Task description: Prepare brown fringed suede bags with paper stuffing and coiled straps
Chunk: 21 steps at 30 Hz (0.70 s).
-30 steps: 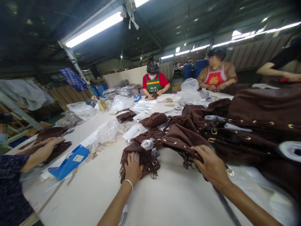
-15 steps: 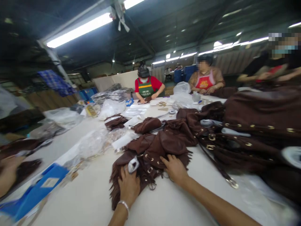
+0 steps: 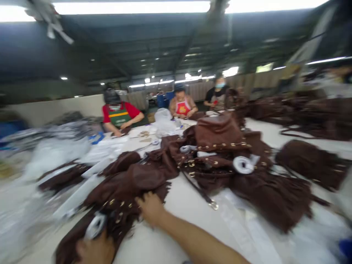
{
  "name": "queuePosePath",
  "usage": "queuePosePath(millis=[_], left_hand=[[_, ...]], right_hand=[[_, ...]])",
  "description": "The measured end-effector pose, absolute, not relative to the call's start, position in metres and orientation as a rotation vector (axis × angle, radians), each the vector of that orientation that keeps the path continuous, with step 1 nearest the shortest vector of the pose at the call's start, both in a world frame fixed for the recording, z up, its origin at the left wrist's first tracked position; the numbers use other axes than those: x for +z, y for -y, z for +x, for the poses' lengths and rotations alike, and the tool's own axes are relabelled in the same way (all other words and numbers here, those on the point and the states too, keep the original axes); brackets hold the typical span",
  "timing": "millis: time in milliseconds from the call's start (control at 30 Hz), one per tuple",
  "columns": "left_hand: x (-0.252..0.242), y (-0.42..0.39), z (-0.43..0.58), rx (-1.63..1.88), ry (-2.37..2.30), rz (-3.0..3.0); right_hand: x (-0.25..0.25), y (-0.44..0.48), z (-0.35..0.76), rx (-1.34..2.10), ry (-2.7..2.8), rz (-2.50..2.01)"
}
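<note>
A dark brown leather bag (image 3: 150, 176) with fringe and gold-coloured metal fittings lies on the pale table in front of me. My right hand (image 3: 152, 209) rests on its near fringed edge, fingers spread. At the lower left, my left hand (image 3: 97, 249) is on the near part of the same brown leather, just below a small white roll (image 3: 95, 225). Motion smears its fingers, so I cannot make out their grip. A dark strap ending in a metal buckle (image 3: 213, 205) lies on the table to the right.
A heap of brown leather bags (image 3: 220, 132) fills the right, with a larger white roll (image 3: 243, 165) on it. Clear plastic (image 3: 57, 156) and white sheets (image 3: 106, 148) lie to the left. Several co-workers sit across the table, one in a green apron (image 3: 120, 118).
My view has swung to the right, so the bag and both hands appear farther left and more bags show at the right. Both hands stay at the same bag.
</note>
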<state>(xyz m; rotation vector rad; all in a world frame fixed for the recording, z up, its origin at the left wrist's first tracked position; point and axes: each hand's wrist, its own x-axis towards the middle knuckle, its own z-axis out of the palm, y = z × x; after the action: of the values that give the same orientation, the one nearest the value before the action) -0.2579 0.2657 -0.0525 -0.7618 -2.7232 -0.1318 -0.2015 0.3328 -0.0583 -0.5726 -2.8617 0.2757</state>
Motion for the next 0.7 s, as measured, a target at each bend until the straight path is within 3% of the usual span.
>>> queuePosePath(millis=[100, 200, 433, 700], left_hand=[[-0.056, -0.207, -0.288, 0.002, 2.844, -0.689], [-0.069, -0.174, -0.313, -0.034, 2.916, -0.701], [-0.087, -0.184, -0.322, -0.309, 2.938, -0.718], [-0.078, -0.18, -0.32, -0.422, 2.967, -0.737]], right_hand=[[-0.063, -0.343, -0.167, 0.35, 2.819, -0.494], [-0.1, -0.357, -0.164, 0.206, 2.714, -0.468], [-0.129, -0.358, -0.181, -0.128, 2.705, -0.411], [-0.138, -0.371, -0.191, -0.108, 2.698, -0.309]])
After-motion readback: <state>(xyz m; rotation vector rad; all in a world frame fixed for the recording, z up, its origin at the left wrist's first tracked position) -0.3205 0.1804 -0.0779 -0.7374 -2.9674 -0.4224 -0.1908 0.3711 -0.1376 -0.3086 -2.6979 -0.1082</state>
